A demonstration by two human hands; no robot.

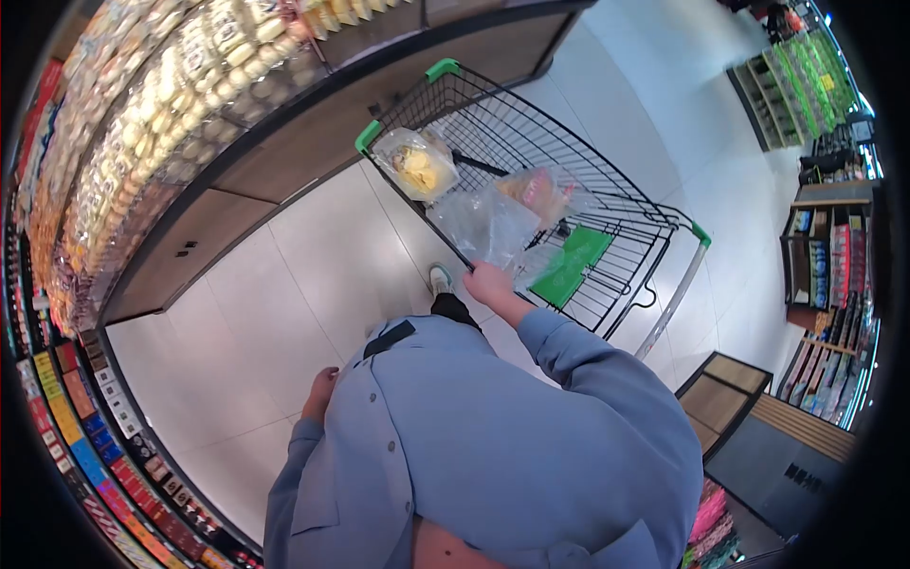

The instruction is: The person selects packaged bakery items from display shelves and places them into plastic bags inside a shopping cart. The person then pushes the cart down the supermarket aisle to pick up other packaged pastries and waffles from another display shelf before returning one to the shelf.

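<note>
My right hand (488, 284) is wrapped round the black side rim of a shopping cart (531, 114), which has green corner pieces. Inside the cart, close to that hand, lie a clear plastic bag (479, 223), a bag with yellow food (417, 171) and a package with pink print (542, 194). A green panel (572, 266) is set into the wire near the handle (675, 299). Down at my side, by the jacket hem, hangs my left hand (323, 387). Its fingers are loosely bent and nothing shows in them; part of it is hard to see.
Along the left runs a long shelf of packaged food (190, 85) above a brown base panel. Boxed goods (104, 455) fill a rack at lower left. Pale tiled floor (275, 322) lies between shelf and cart. More display stands (825, 256) stand at right, with a counter (777, 455) below.
</note>
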